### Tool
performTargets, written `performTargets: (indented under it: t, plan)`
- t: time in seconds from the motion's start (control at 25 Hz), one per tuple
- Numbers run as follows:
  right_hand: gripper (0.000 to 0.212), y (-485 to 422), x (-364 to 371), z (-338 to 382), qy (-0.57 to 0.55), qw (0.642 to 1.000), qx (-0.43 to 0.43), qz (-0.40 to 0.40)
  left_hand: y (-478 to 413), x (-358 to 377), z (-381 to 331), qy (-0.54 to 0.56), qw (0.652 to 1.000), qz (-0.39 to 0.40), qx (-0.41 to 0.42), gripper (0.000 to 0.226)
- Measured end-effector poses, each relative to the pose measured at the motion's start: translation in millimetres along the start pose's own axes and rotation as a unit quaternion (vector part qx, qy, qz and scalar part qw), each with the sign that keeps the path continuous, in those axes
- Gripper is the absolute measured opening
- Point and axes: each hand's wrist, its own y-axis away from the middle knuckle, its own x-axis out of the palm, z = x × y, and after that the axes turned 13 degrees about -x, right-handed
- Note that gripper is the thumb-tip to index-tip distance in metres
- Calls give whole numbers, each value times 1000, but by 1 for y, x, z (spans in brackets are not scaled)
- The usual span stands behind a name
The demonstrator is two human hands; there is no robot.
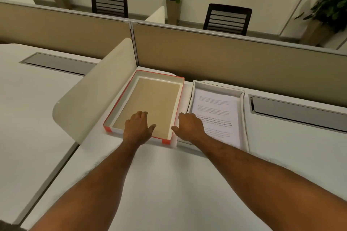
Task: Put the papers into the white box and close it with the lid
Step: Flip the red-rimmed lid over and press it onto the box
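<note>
The white box [243, 110] lies open on the desk at centre right, with printed papers [216, 110] lying flat inside it. To its left lies the lid [180, 99], upside down, with orange outer edges and a tan inner face. My left hand [138, 127] rests over the lid's near edge, fingers spread on the tan inside. My right hand [189, 127] hovers over the gap between the lid and the box, fingers apart, its fingertips above the box's near left corner and the papers.
A curved cream divider panel [90, 97] stands just left of the lid. A tan partition wall [225, 62] runs along the back of the desk. Grey cable hatches [293, 112] are set in the desk at right and far left. Chairs and plants stand beyond.
</note>
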Motion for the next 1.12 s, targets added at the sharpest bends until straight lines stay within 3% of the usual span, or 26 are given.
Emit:
performTargets:
  t: [0.24,0.52,0.68,0.76,0.88,0.96,1.04,1.12]
  plan:
    - [46,-7,44,44,11,995,-96,11,10,16,37,11,999,18,-35,63]
    - [24,-18,72,47,68,988,-135,31,11,27,51,32,998,-1,-51,63]
    - [17,-24,79,48,70,985,-151,43,21,35,55,132,982,-57,-122,77]
    - [19,-25,79,48,56,984,-166,29,28,38,53,187,956,-101,-202,96]
    - [18,-25,74,46,-20,984,-179,-17,32,42,42,349,878,-101,-311,115]
    - [20,-23,68,45,-101,977,-178,-62,24,39,34,467,810,-57,-351,102]
    - [21,-21,60,44,-168,964,-176,-103,16,32,25,578,746,1,-330,76]
    - [21,-19,52,42,-204,954,-179,-125,11,20,15,639,718,40,-271,61]
